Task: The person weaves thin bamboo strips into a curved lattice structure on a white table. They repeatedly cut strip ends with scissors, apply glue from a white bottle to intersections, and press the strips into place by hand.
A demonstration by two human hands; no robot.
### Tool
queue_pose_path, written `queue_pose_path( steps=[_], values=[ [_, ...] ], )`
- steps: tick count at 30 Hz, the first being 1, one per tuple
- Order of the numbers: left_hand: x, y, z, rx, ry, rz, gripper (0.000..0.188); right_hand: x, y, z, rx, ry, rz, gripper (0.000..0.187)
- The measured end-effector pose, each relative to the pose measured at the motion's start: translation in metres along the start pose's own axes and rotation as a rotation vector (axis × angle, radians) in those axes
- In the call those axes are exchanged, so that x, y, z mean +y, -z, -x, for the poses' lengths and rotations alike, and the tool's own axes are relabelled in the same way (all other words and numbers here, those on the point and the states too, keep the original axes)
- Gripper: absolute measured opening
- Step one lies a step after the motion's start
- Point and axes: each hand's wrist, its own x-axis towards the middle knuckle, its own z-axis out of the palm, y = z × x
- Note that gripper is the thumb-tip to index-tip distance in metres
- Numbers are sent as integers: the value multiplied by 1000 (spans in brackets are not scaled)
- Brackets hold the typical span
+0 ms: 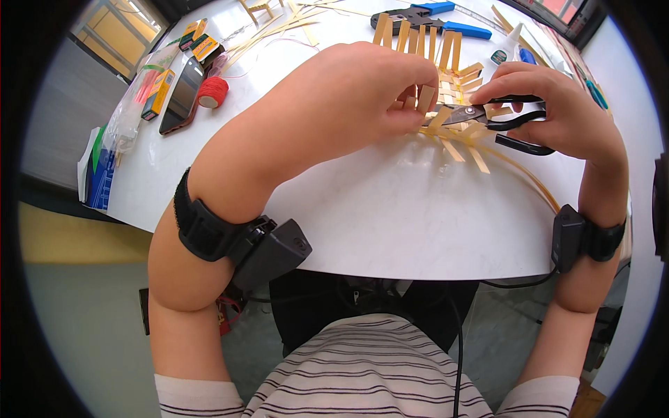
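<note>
A woven piece of pale bamboo strips [449,89], with loose ends standing up and out around it, lies toward the far right of the white table. My left hand [373,87] is closed at its left side, pinching one of the upright strip ends. From the right, my right hand [575,115] grips the black-handled scissors [519,144], fingers around the loops. The scissor blades reach left among the strips, close to my left fingertips. Strips partly cover the blade tips, so whether they touch one cannot be told. A long, thin curved cane [526,171] runs from the weave toward my right wrist.
Beyond the weave lies a crimping tool with blue handles [468,31]. Loose strips [275,33] are scattered at the far middle. To the left are a red thread ball [212,92], a dark phone [182,96], small yellow boxes [158,94] and a clear plastic bag [125,118].
</note>
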Motion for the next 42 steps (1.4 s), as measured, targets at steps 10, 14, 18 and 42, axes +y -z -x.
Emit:
queue_pose_path(
  steps=[10,14,18,42],
  values=[
    [1,8,1,-8,3,19,19,-6,3,2,21,-58,-1,48],
    [4,7,1,-29,31,37,20,0,3,4,50,-49,28,52],
    [6,9,0,-45,72,49,22,-1,2,6,76,-62,29,47],
    [10,15,0,-72,72,10,23,0,0,4,96,-70,84,53]
  ],
)
